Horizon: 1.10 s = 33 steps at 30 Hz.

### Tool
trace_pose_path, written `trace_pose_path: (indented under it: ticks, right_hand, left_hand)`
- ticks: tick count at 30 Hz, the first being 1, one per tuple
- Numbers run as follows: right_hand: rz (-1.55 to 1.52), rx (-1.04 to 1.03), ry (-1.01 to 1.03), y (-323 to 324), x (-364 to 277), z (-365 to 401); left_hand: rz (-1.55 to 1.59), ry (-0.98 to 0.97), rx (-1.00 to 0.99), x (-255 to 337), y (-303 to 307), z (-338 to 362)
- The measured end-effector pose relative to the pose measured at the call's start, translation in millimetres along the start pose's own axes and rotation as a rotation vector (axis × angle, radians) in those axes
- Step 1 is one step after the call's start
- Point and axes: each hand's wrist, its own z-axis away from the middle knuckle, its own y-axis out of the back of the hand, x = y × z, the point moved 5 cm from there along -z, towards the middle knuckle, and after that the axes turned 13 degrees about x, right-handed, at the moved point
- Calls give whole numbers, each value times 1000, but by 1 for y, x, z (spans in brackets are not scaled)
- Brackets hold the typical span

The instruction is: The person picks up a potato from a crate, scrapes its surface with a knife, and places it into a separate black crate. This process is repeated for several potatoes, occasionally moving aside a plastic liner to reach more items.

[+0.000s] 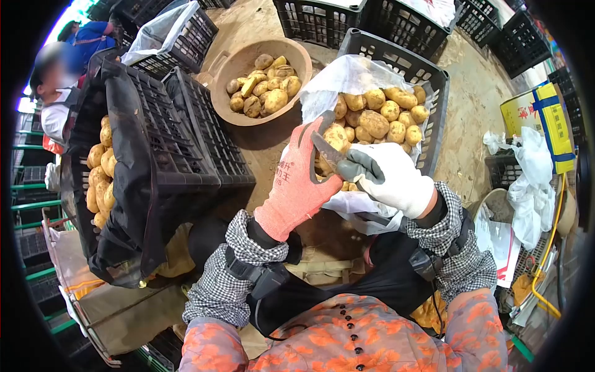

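My right hand (390, 177), in a white glove with grey fingertips, is closed around a short knife, its fingers pinched at the base of the soiled blade (326, 153). The blade slants up and left to the fingers of my left hand (297, 177). That hand wears a salmon-pink glove with grey fingertips; its index finger and thumb are spread apart on either side of the blade. Both hands are over the near left side of a black crate (439, 111), lined with white plastic sheet (328, 84) and filled with potatoes (375, 124).
A tan basin (223, 102) with several potatoes stands beyond my left hand. At left, potatoes (101, 173) fill a cloth-draped crate (133, 186). More black crates (316, 25) line the back. Plastic bags (533, 186) and a yellow box (524, 115) are at right. A person (59, 93) is at far left.
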Motion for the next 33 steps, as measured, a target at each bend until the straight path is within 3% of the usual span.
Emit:
trace_pose_path:
  ticks: [1, 3, 4, 5, 8, 10, 13, 14, 16, 17, 19, 20, 23, 27, 29, 33]
  right_hand:
    - [-1, 4, -3, 0, 2, 3]
    - [-567, -25, -540, -5, 15, 8]
    - [-765, 51, -751, -6, 12, 9]
    - [-741, 101, -791, -2, 6, 0]
    - [-734, 104, -809, 2, 17, 1]
    - [-501, -12, -624, 5, 14, -1]
    - [-455, -69, -552, 4, 11, 1]
    - [-440, -87, -527, 4, 9, 1]
    - [-681, 26, -719, 3, 8, 0]
    - [-802, 83, -812, 3, 9, 0]
    - [-767, 76, -782, 5, 11, 0]
    - [-741, 55, -753, 5, 9, 1]
    - [-715, 51, -746, 0, 13, 5]
    - [-474, -52, -459, 3, 6, 4]
    - [-826, -20, -796, -3, 6, 9]
    - [-720, -32, -752, -2, 4, 4]
  left_hand:
    - [-1, -1, -5, -1, -2, 1]
    - [304, 110, 77, -8, -4, 1]
    - [307, 106, 78, -5, -4, -1]
    - [233, 24, 71, 2, -2, -4]
    - [98, -98, 66, 8, -1, -4]
    - [35, -137, 63, 6, -1, -1]
    - [-34, -142, 50, 3, -2, 0]
    - [210, 51, 38, -1, -4, 0]
    - [642, 407, -17, 6, -4, 0]
    - [642, 404, -12, 9, -2, 0]
    - [782, 485, -56, 10, -4, 1]
    - [765, 403, -42, 4, -7, 0]
    - [760, 471, -34, -1, -9, 4]
    - [732, 426, -41, 2, -8, 4]
    - [530, 220, 26, 1, -5, 1]
    - [596, 239, 84, 1, -4, 1]
